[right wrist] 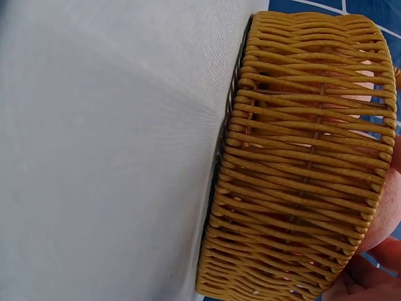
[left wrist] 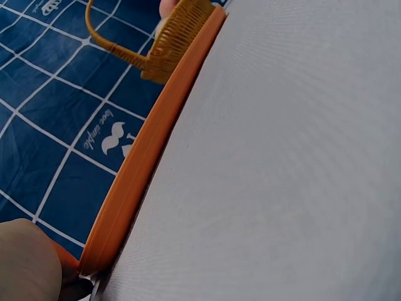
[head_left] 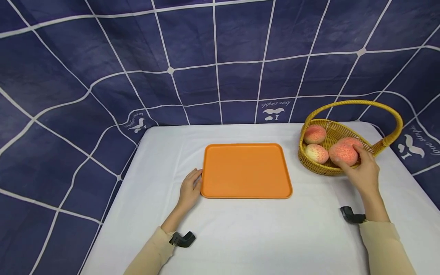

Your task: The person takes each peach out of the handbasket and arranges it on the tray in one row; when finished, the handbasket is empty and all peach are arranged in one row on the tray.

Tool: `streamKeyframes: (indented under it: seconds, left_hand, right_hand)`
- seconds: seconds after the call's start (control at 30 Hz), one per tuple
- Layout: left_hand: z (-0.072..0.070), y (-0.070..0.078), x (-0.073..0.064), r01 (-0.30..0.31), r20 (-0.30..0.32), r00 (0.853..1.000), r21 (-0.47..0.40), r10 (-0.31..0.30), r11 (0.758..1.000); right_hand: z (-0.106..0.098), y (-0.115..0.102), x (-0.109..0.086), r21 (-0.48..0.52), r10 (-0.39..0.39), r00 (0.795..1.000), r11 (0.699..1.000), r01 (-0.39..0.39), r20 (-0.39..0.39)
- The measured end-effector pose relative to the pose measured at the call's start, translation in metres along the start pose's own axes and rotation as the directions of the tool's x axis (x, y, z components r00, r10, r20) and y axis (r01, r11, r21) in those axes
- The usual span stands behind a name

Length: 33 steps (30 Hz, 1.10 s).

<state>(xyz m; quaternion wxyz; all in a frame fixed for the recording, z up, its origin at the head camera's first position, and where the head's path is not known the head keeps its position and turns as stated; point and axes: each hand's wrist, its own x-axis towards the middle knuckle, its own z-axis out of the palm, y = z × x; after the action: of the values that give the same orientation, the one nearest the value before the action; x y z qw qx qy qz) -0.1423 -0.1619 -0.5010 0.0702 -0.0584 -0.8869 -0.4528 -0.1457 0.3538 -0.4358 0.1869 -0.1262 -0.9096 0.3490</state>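
A: Where's the big peach (head_left: pixel 343 151)?

B: In the basket (head_left: pixel 309 165), which stands to the right of the tray (head_left: pixel 246 171) and a little farther back, near but not touching it. A red peach (head_left: pixel 315 134) and a pale peach (head_left: pixel 317 153) lie in there too, on the side nearer the tray.

A: And the hands?

B: The right hand (head_left: pixel 365 172) grips the big peach between fingers and thumb. The left hand (head_left: pixel 190 191) is at the tray's left edge, its fingers relaxed and touching the rim — I see no clasp there.

A: Which step would you call this?

B: Taking hold of the big peach, I'd judge; it isn't out of the basket yet.

A: What does the next move call for?

B: A secure hold and, if it's a lift, a path that clears both the basket wall and the handle (head_left: pixel 352 102) arching above. On the tray, a light steadying touch should do.

A: Any brand or writing?

B: None I can make out on the tray, basket or peaches. The blue cloth (head_left: pixel 240 38) behind the tray reads "love simple", upside down from the head view, with an "I", a heart and a moustache — and the same motif recurs to the tray's left and right
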Motion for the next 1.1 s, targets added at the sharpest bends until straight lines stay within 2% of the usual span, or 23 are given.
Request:
streamKeyframes:
  seconds: [0.5,0.7,1.1]
  left_hand:
    - [-0.0003,-0.0019,-0.0008,-0.001,-0.011,1.0,0.021,0.002,1.0]
    - [-0.0001,-0.0018,-0.0005,-0.013,-0.019,1.0,0.022,0.013,1.0]
    - [0.0,-0.0007,-0.0002,-0.004,-0.013,1.0,0.029,0.005,1.0]
  right_hand:
    - [0.0045,-0.0019,0.0007,0.007,0.068,0.998,0.998,-0.068,-0.014]
    - [0.0043,-0.0026,0.0002,0.025,0.068,0.997,0.997,-0.067,-0.036]
    - [-0.0005,-0.0098,-0.0007,0.057,0.14,0.987,0.989,-0.136,-0.081]
